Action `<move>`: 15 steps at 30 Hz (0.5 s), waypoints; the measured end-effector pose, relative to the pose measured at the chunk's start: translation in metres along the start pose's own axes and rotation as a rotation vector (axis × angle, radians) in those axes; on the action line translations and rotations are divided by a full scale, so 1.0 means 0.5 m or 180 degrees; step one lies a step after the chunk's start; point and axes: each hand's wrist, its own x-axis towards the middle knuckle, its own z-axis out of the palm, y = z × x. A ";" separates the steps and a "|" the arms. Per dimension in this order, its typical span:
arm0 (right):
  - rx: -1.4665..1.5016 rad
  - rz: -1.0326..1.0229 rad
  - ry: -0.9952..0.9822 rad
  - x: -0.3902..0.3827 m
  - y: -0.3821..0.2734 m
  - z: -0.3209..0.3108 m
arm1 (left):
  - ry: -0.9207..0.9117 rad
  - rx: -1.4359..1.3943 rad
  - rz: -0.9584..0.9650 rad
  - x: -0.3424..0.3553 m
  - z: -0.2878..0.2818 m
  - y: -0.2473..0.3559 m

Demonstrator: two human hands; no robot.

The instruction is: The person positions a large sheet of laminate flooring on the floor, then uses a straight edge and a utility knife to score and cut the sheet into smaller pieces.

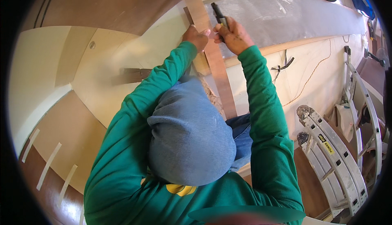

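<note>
Right hand (233, 36) wrapped firmly round a slim dark tool (221, 17), black end tipped up and away; the left hand (197, 37) has the long brown strip (220, 70) by its left edge, thumb toward the face. What the tool's lower end meets I can't tell; the fingers cover it. The strip runs between the forearms, crossing the left end of the grey panel (286, 21) and reaching down to the denim (241, 127). Doing this well, I'd judge, means a steady strip, left thumb out of the tool's line, right wrist loose.

Edges now! The panel's pale wooden side (286, 44) faces the person; its broad top offers room rightward. Tighter up left, where a large brown board (102, 4) comes near the strip's far end. Black straps (289, 63) lie beyond the right forearm, a metal ladder (341, 164) well apart, lower right.
</note>
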 end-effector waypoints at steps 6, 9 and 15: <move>-0.1315 -0.0004 0.1749 -0.019 0.043 -0.001 | 0.0013 -0.0019 0.0232 0.018 0.010 -0.018; -0.1784 0.0168 0.2200 -0.028 0.023 0.030 | 0.0204 0.0123 0.0472 0.055 0.019 -0.056; -0.0972 0.0364 0.1925 -0.027 0.028 0.044 | 0.0245 0.0102 0.0412 0.064 0.036 -0.066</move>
